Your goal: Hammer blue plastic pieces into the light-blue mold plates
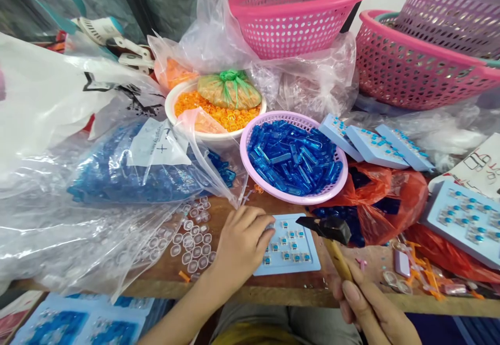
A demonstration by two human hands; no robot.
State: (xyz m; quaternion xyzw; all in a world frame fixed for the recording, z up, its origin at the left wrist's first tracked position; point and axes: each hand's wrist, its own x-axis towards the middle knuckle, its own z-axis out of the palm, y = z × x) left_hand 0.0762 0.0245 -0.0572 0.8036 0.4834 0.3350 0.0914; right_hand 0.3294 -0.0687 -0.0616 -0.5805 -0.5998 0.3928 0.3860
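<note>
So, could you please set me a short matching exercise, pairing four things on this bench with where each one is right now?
Things:
1. Small hammer
2. Blue translucent pieces
3. Orange pieces
4. Clear round pieces

Places:
A. In a lilac perforated basket
B. Loose on the wooden bench, beside the left hand
C. Gripped in the right hand
D. In a white bowl

Pairs: 1-C, 2-A, 3-D, 4-B

Bright, even light; glare on the plastic bag (82,230), soft shadow under the left hand (240,246), frame edges bowed.
</note>
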